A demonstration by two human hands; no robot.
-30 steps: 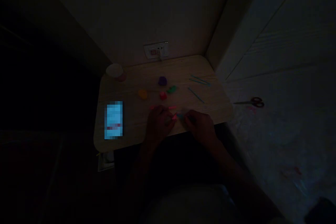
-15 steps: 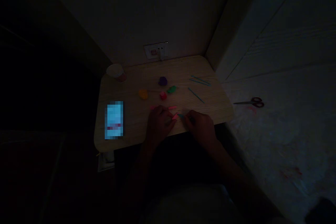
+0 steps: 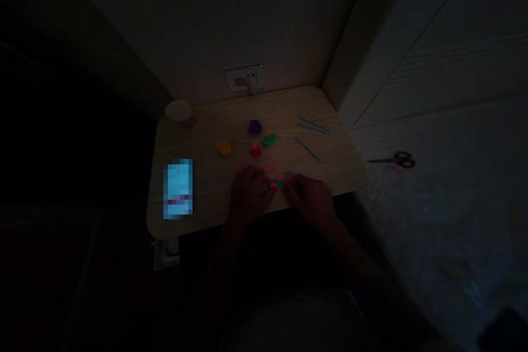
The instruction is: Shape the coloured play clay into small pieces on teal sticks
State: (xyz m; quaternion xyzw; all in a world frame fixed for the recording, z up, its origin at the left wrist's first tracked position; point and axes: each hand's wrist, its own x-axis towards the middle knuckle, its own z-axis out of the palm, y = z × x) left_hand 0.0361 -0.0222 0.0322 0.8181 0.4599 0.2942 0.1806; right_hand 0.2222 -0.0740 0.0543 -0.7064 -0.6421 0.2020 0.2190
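Note:
The scene is very dim. My left hand [image 3: 251, 193] is closed, with its fingertips pinching a small pink piece of modelling clay [image 3: 273, 183] near the table's front edge. From the right, my right hand [image 3: 311, 198] grips a teal modelling tool [image 3: 280, 183], mostly hidden in the fingers; its flat tip lies against the pink piece. A pink strip [image 3: 270, 169] lies just beyond my left hand. Farther back sit lumps of clay: orange [image 3: 224, 147], red-pink [image 3: 256, 149], green [image 3: 269, 140] and purple [image 3: 254, 127].
Thin teal sticks [image 3: 308, 149] lie on the right of the wooden table [image 3: 206, 203]. A lit phone [image 3: 178, 189] lies on the left, with a tub [image 3: 180, 111] behind it. Scissors [image 3: 402, 160] are on the floor to the right. A wall socket [image 3: 244, 78] is behind.
My right hand has shifted slightly left, bringing the teal tip over the pink piece. My left hand stays nearly in place, and the view has moved a little.

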